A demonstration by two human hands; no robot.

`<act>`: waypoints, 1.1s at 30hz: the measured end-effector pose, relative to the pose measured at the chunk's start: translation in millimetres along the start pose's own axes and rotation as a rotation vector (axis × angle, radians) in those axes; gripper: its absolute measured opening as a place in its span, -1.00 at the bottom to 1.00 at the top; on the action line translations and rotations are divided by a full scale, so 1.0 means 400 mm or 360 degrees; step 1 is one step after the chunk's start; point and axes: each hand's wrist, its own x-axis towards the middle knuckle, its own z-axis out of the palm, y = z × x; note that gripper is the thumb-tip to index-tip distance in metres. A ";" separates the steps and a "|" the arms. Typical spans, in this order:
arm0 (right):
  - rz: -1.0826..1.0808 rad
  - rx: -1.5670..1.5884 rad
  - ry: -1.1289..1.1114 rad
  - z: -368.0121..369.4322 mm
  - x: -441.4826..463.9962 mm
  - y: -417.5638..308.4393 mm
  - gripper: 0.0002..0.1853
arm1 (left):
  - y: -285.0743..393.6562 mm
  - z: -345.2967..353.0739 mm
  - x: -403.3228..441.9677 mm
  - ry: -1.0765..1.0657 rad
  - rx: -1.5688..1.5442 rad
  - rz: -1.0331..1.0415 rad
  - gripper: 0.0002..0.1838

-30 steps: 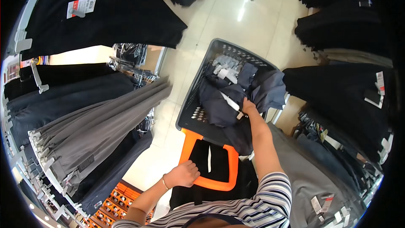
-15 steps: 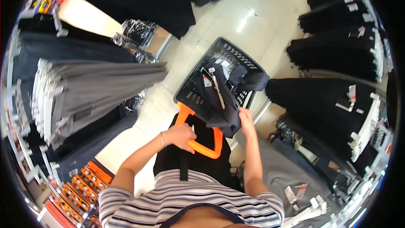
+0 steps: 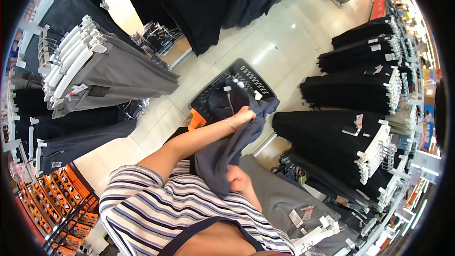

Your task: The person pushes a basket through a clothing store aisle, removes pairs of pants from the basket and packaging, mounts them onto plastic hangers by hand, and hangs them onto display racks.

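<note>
1. The 2 hands are apart, both clamped on the same dark blue-grey cloth garment (image 3: 219, 157).
2. The left hand (image 3: 244, 115), with a thin pale bracelet (image 3: 229, 123) at its wrist, grips the garment's upper part, its fingers closed over the fabric.
3. The right hand (image 3: 239, 179), nearer the body, has its fingers curled against the lower part; some fingertips are hidden.
4. The garment spans the space between the hands, its lower end hanging in front of the striped knit shirt (image 3: 161, 204).
5. Just beyond the left hand stands a dark grey perforated plastic basket (image 3: 256, 77) holding more dark cloth; whether that is the same garment I cannot tell.
6. A slim hanger bar (image 3: 230, 100) with a whitish clip lies just past the left hand.
7. A bright orange plastic handle (image 3: 195, 121) shows to the left of the left hand, against the basket.
8. Right of the right hand, and near it, hangs smooth grey cloth (image 3: 279, 194) with white-and-red paper tags (image 3: 296, 218).
9. Black trousers (image 3: 327, 130) on white hangers hang farther right of both hands.
</note>
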 end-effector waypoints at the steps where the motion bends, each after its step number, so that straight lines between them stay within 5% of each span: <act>1: -0.0087 -0.0037 0.0385 0.021 0.020 -0.074 -0.86 | 0.041 0.010 -0.040 0.0029 0.0064 0.0044 -0.90; 3: 0.0571 -0.0179 0.0786 0.013 -0.072 -0.144 -0.76 | 0.109 0.035 -0.095 -0.0123 -0.0108 0.0146 -0.86; 7: 0.0153 0.0306 0.2384 -0.093 -0.281 -0.053 -0.60 | 0.250 0.071 -0.312 -0.0529 -0.0526 0.0260 -0.78; 8: -0.0104 0.0642 0.2505 -0.109 -0.333 -0.030 -0.53 | 0.233 0.057 -0.343 -0.0551 -0.0581 0.0239 -0.75; 9: -0.0374 0.1156 0.1710 -0.170 -0.464 0.023 -0.45 | 0.217 0.049 -0.374 -0.0580 -0.0633 0.0235 -0.71; 11: -0.0458 0.0938 0.2765 -0.134 -0.271 -0.050 -0.40 | 0.179 0.039 -0.416 -0.0686 -0.0747 0.0238 -0.69; 19: -0.0008 0.0324 0.0962 0.007 0.115 -0.182 -0.44 | 0.108 -0.135 -0.562 -0.1451 -0.0900 0.0256 -0.54; 23: 0.0370 0.0062 0.0950 -0.036 0.211 -0.165 -0.40 | 0.106 -0.219 -0.601 -0.1638 -0.0877 0.0493 -0.44; 25: 0.0728 -0.0141 0.1156 -0.103 0.186 -0.062 -0.43 | 0.104 -0.255 -0.640 -0.1551 -0.0829 0.0650 -0.39; 28: 0.0549 -0.0221 0.1107 -0.018 0.270 -0.085 -0.55 | 0.088 -0.282 -0.746 -0.0563 -0.0860 0.0495 -0.35; 31: 0.0646 -0.0276 0.1018 -0.011 0.234 -0.066 -0.52 | 0.116 -0.310 -0.790 -0.0431 -0.0641 0.0724 -0.09; 33: 0.0333 -0.0169 0.0859 0.023 0.261 -0.080 -0.53 | 0.187 -0.287 -0.863 -0.0044 -0.0247 0.1049 0.03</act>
